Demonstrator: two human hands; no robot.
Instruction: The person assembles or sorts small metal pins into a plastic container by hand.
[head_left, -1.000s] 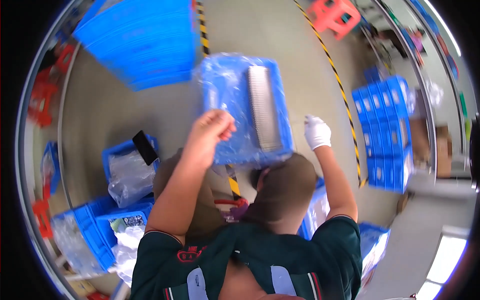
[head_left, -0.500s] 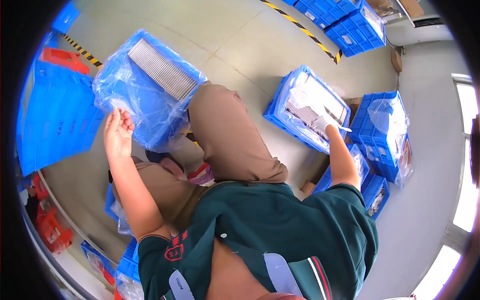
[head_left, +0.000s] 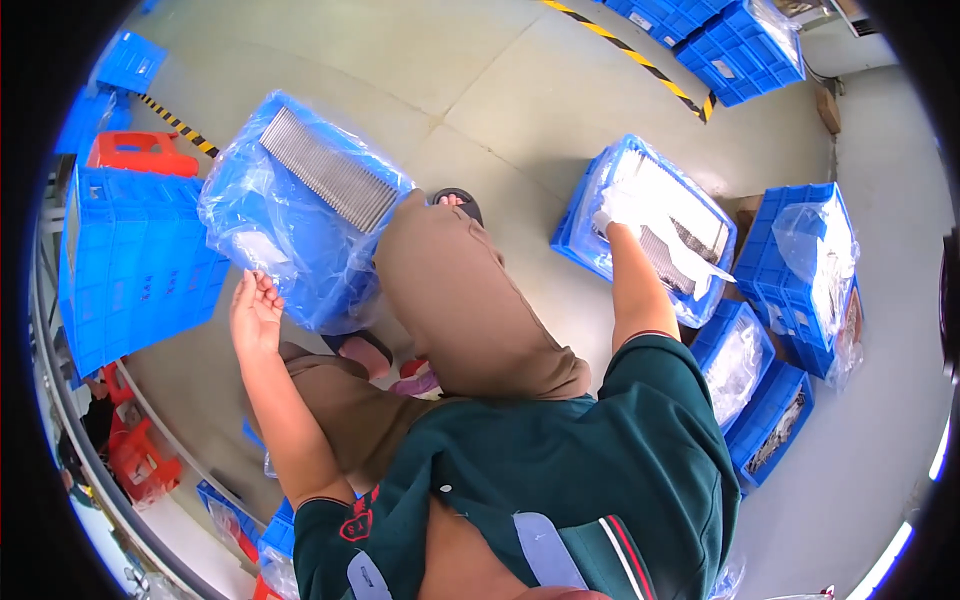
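My right hand point(head_left: 612, 226) grips the left edge of a thin white sheet point(head_left: 690, 258), its fingers washed out in the glare. The sheet hangs over a clear-lined blue crate point(head_left: 568, 240) on the right, covering part of the dark, ridged rows of thin parts point(head_left: 660, 258). To the left, my left hand point(head_left: 258, 308) has its palm turned up and fingers loosely bent and apart, with nothing visible in them. It is beside the plastic liner point(head_left: 300, 270) of a second blue crate point(head_left: 345, 125), where a long stack of thin grey parts point(head_left: 328, 170) lies along the far side.
Tall blue crates point(head_left: 140, 260) stand at the left beneath a red container point(head_left: 145, 152). Bag-lined blue crates point(head_left: 790, 270) line the right wall. My bent knee point(head_left: 450, 270) sits between the two lined crates. Black-and-yellow tape point(head_left: 640, 65) marks the floor.
My right hand has moved left across its crate, and the white sheet now stretches from it toward the right. My left hand has drawn slightly lower, with its fingers looser. The view has shifted a little.
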